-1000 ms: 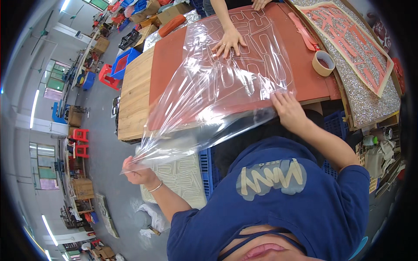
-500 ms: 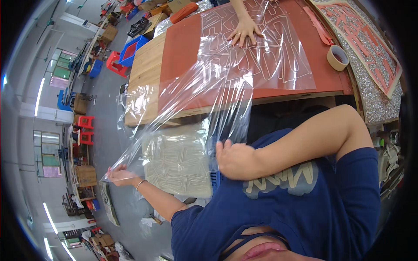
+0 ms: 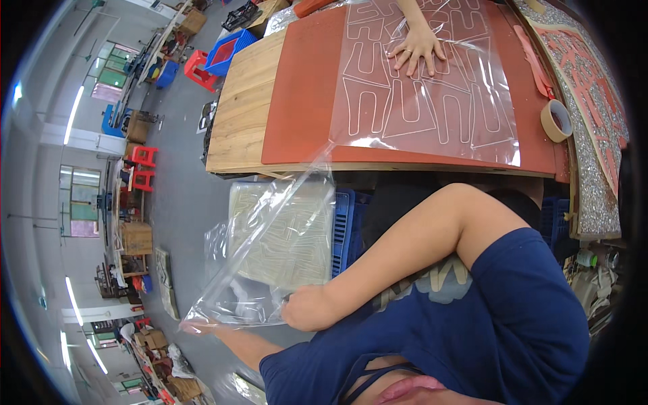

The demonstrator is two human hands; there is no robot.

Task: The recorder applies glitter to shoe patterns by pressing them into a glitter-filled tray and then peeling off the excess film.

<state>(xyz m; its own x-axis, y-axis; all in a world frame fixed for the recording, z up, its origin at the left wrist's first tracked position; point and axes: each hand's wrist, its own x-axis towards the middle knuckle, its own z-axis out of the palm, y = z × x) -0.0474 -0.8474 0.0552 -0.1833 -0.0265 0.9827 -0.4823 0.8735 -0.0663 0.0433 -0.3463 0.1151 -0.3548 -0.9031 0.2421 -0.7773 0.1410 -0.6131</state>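
A clear plastic film [image 3: 253, 270] is stretched between my two hands, with one corner trailing up to the table edge. My left hand [image 3: 197, 327], slightly blurred, grips its lower left corner. My right hand [image 3: 312, 308] is a fist closed on the film's lower right edge, close to my body. On the table lies a clear sheet with rounded outlines [image 3: 405, 101] over a red mat [image 3: 300, 88]. Another person's hand [image 3: 420, 48] presses flat on that sheet, fingers spread. Below the table edge, seen partly through the film, is a stack of clear patterned sheets [image 3: 283, 229].
The wooden board [image 3: 239, 101] forms the table's left part. A tape roll [image 3: 556, 121] stands at the right, near a glittery panel with coral cut pieces [image 3: 574, 74]. Blue crates [image 3: 345, 223] stand under the table. Red stools [image 3: 143, 167] and cluttered shelves line the left.
The film has been drawn off the patterned sheet toward me. Both my hands have come lower and closer to my body. The other person's hand remains on the sheet.
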